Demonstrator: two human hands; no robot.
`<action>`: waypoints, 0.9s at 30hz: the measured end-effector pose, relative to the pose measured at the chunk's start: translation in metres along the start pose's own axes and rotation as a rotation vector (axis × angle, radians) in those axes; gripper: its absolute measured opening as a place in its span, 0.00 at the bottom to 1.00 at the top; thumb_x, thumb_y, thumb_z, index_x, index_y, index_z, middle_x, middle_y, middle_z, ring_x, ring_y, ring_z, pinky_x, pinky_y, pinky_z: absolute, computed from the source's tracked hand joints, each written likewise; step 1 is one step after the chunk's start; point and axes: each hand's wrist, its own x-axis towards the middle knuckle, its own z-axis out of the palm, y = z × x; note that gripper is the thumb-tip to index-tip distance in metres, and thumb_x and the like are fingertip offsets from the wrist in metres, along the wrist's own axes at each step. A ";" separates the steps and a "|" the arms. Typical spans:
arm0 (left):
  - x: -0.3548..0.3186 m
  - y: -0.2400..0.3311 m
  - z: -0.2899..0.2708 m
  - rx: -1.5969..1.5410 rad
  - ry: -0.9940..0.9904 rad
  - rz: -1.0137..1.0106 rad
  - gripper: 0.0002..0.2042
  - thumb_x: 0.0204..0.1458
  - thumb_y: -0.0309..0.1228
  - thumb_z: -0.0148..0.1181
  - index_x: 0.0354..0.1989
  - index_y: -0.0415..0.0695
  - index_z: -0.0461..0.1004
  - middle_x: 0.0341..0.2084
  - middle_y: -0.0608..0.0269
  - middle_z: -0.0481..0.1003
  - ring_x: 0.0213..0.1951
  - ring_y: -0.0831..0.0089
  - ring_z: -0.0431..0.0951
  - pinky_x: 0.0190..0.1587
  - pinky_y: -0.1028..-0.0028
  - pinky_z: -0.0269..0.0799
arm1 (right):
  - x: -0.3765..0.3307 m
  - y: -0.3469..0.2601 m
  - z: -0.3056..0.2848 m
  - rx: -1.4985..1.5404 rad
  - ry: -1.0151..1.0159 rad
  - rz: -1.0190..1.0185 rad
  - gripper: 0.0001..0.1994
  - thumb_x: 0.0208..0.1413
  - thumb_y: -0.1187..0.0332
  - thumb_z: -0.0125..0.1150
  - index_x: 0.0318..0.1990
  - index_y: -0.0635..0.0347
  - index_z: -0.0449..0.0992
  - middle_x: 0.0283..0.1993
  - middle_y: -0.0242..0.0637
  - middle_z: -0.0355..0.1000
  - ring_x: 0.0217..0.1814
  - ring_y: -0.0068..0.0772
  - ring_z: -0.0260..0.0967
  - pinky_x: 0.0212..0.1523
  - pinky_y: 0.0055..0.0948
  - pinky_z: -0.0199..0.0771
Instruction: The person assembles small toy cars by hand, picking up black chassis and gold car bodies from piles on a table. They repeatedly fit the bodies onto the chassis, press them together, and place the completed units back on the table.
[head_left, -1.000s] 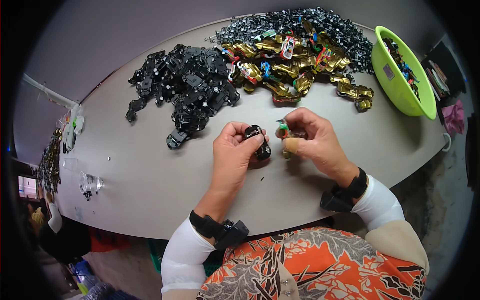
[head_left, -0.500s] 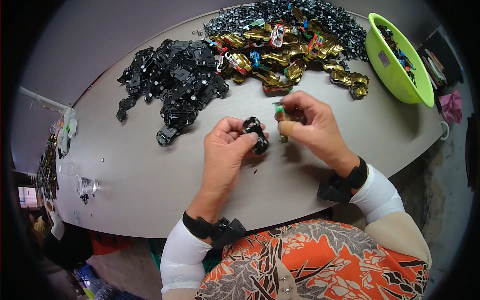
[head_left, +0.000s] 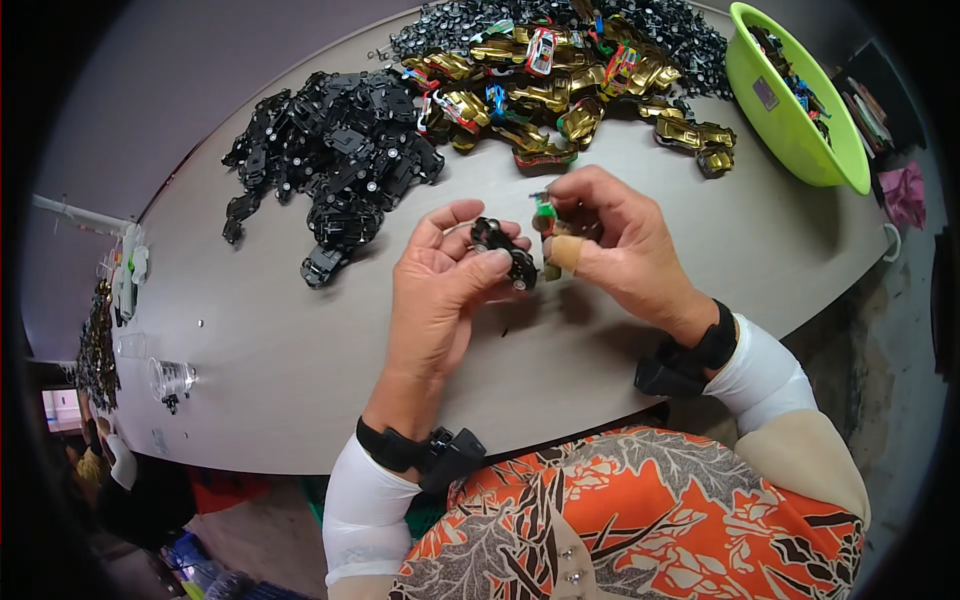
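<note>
My left hand (head_left: 437, 268) pinches a black toy car chassis (head_left: 493, 238) with small wheels between thumb and fingers. Close by on its right, my right hand (head_left: 625, 240), with a tan bandage round the thumb, is closed on a toy car body (head_left: 544, 214). Green shows on that shell; my fingers hide most of it. The two parts are side by side over the table, nearly touching. Beyond my hands lie a heap of black chassis (head_left: 345, 150) and a pile of gold toy car bodies (head_left: 545, 95) with coloured tops.
Many small wheel-and-axle pieces (head_left: 440, 35) are heaped at the table's far edge. A lime-green basin (head_left: 835, 140) holding toy cars stands at the far right. On the left are a clear plastic cup (head_left: 172, 378) and another person's arm (head_left: 122, 462). A small dark bit (head_left: 505, 333) lies near me.
The chassis has tilted in my left hand, and its fingers have spread a little. The chassis and the car body are closer together. The whole view has shifted slightly.
</note>
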 end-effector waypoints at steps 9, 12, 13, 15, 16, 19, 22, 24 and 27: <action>-0.001 0.002 0.000 -0.004 -0.035 -0.057 0.20 0.46 0.19 0.58 0.49 0.36 0.63 0.41 0.53 0.72 0.41 0.67 0.76 0.38 0.66 0.80 | -0.004 -0.002 0.002 -0.029 -0.045 -0.032 0.12 0.47 0.76 0.58 0.40 0.62 0.66 0.34 0.29 0.69 0.31 0.10 0.63 0.29 0.14 0.65; -0.002 0.003 0.001 0.003 -0.043 -0.069 0.20 0.45 0.19 0.58 0.49 0.36 0.64 0.41 0.54 0.72 0.40 0.68 0.76 0.38 0.67 0.80 | -0.004 0.001 0.004 -0.021 -0.042 -0.055 0.12 0.47 0.76 0.57 0.41 0.62 0.65 0.33 0.31 0.69 0.30 0.11 0.63 0.28 0.15 0.65; -0.002 0.003 0.001 0.006 -0.043 -0.070 0.20 0.45 0.19 0.58 0.49 0.36 0.64 0.41 0.54 0.72 0.40 0.68 0.76 0.38 0.67 0.80 | -0.004 0.002 0.004 -0.012 -0.040 -0.066 0.13 0.47 0.76 0.57 0.41 0.62 0.65 0.33 0.32 0.69 0.29 0.11 0.63 0.28 0.15 0.65; -0.002 0.001 0.001 0.001 -0.051 -0.067 0.20 0.45 0.19 0.59 0.49 0.36 0.65 0.41 0.55 0.72 0.40 0.69 0.76 0.37 0.67 0.80 | -0.005 -0.001 0.005 -0.058 -0.033 -0.072 0.12 0.48 0.76 0.56 0.41 0.63 0.65 0.32 0.33 0.69 0.29 0.12 0.64 0.28 0.16 0.66; -0.003 0.001 0.002 -0.001 -0.054 -0.063 0.20 0.45 0.18 0.59 0.48 0.35 0.65 0.41 0.55 0.72 0.40 0.69 0.76 0.37 0.67 0.80 | -0.005 -0.004 0.006 -0.080 -0.032 -0.077 0.12 0.48 0.77 0.56 0.41 0.63 0.65 0.32 0.33 0.69 0.29 0.13 0.64 0.28 0.16 0.66; -0.006 0.000 0.004 0.023 -0.044 -0.044 0.20 0.44 0.17 0.59 0.48 0.35 0.66 0.39 0.55 0.73 0.39 0.69 0.76 0.37 0.67 0.80 | -0.007 -0.011 0.006 -0.175 -0.062 -0.080 0.13 0.47 0.78 0.55 0.42 0.64 0.64 0.32 0.34 0.69 0.30 0.15 0.65 0.28 0.18 0.67; -0.005 -0.001 0.005 0.006 -0.075 -0.057 0.21 0.43 0.16 0.60 0.48 0.34 0.67 0.38 0.55 0.73 0.39 0.69 0.76 0.37 0.67 0.80 | -0.008 -0.009 0.005 -0.192 -0.087 -0.082 0.15 0.46 0.79 0.54 0.44 0.65 0.64 0.32 0.36 0.68 0.31 0.17 0.65 0.29 0.19 0.67; -0.005 -0.002 0.005 0.017 -0.078 -0.041 0.21 0.43 0.16 0.60 0.49 0.34 0.67 0.37 0.54 0.74 0.37 0.70 0.76 0.37 0.69 0.80 | -0.008 -0.008 0.004 -0.209 -0.104 -0.090 0.16 0.45 0.80 0.54 0.45 0.65 0.66 0.33 0.36 0.67 0.31 0.19 0.66 0.30 0.20 0.68; -0.005 -0.003 0.004 0.025 -0.074 -0.037 0.20 0.43 0.16 0.59 0.49 0.34 0.68 0.37 0.54 0.75 0.37 0.70 0.76 0.36 0.70 0.79 | -0.005 -0.007 0.003 -0.277 -0.127 -0.196 0.15 0.45 0.81 0.53 0.44 0.65 0.68 0.34 0.37 0.67 0.31 0.22 0.67 0.31 0.21 0.69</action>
